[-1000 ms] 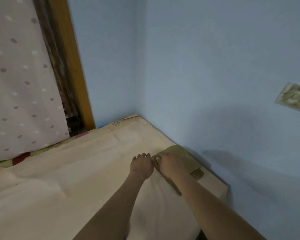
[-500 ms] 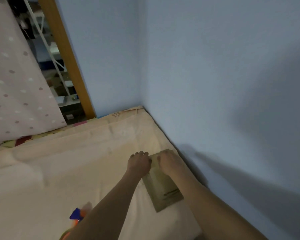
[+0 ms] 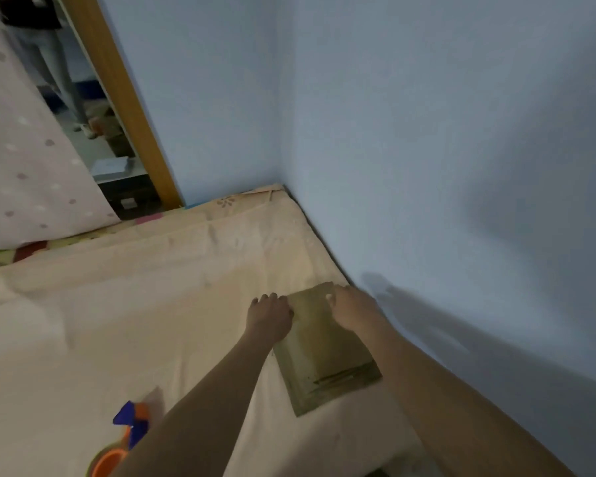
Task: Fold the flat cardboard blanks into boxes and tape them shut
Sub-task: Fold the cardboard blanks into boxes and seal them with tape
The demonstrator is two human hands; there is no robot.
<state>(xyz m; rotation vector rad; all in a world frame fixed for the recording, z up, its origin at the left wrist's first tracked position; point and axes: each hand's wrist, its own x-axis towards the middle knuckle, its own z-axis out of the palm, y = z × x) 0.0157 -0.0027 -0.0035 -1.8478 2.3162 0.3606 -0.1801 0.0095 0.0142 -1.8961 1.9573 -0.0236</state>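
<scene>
A stack of flat brown cardboard blanks (image 3: 327, 352) lies on the cream bedsheet (image 3: 152, 304), close to the blue wall on the right. My left hand (image 3: 270, 316) has its fingers curled at the stack's far left edge. My right hand (image 3: 350, 306) lies over the far right corner of the stack, fingers bent on the top blank. An orange and blue tape dispenser (image 3: 124, 438) lies on the sheet at the lower left, partly hidden by my left forearm.
The blue wall (image 3: 427, 166) runs along the bed's right side and meets a second wall at the far corner. A wooden door frame (image 3: 124, 108) and a dotted curtain (image 3: 25, 160) stand at the left.
The view has swung so the whole stack and the tape dispenser now show. Both hands stay at the far end of the stack; the right hand has shifted slightly toward the wall.
</scene>
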